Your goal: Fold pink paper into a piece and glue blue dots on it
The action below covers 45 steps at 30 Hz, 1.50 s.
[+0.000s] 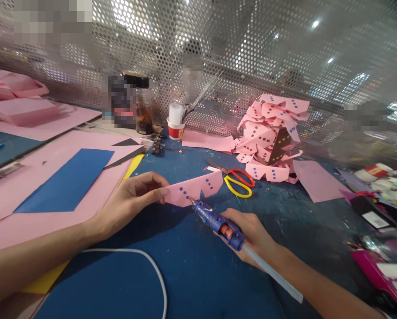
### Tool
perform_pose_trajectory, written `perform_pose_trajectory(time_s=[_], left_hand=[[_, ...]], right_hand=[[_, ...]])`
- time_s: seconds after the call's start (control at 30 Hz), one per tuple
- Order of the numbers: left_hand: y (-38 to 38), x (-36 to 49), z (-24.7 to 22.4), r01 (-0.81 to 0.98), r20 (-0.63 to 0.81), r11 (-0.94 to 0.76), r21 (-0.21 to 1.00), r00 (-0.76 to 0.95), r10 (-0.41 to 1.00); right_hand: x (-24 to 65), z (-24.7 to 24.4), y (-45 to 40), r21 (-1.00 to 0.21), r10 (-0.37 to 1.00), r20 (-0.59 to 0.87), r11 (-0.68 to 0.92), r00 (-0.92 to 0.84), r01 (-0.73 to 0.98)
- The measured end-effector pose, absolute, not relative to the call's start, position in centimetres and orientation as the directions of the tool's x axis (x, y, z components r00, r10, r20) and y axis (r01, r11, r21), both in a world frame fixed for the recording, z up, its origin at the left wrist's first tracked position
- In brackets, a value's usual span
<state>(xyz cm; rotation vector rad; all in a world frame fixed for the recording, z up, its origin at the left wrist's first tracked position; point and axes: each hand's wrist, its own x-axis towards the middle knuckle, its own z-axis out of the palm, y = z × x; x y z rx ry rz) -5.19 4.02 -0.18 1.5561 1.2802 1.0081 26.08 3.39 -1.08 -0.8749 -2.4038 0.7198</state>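
Note:
Between thumb and fingers, my left hand (pixel 135 195) pinches the left end of a pink paper mask (pixel 198 188) that has small blue squares on it and a notch in its lower edge. My right hand (pixel 248 232) is wrapped round a blue hot glue gun (pixel 214 219), with a long translucent glue stick (pixel 273 274) sticking out of its back. The gun's nozzle is at the mask's lower middle, by the left group of squares; whether it touches the paper I cannot tell. Scissors (pixel 240 181) with red and yellow handles lie just behind the mask.
A heap of similar pink masks (pixel 265 133) rises at the back right. Pink sheets and a blue sheet (pixel 65 181) cover the left side. A paper cup (pixel 176 128) and a dark-lidded jar (pixel 144 110) stand before the perforated metal panel (pixel 218 66). A white cable (pixel 141 253) curves across the front.

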Motion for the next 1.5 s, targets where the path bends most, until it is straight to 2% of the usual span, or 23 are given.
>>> perform_pose_trajectory(time_s=[1.5], left_hand=[[3.98, -5.11, -0.04, 0.302, 0.065, -0.108, 0.947, 0.148, 0.987]], right_hand=[[25.78, -0.70, 3.28, -0.622, 0.687, 0.236, 0.650, -0.687, 0.436]])
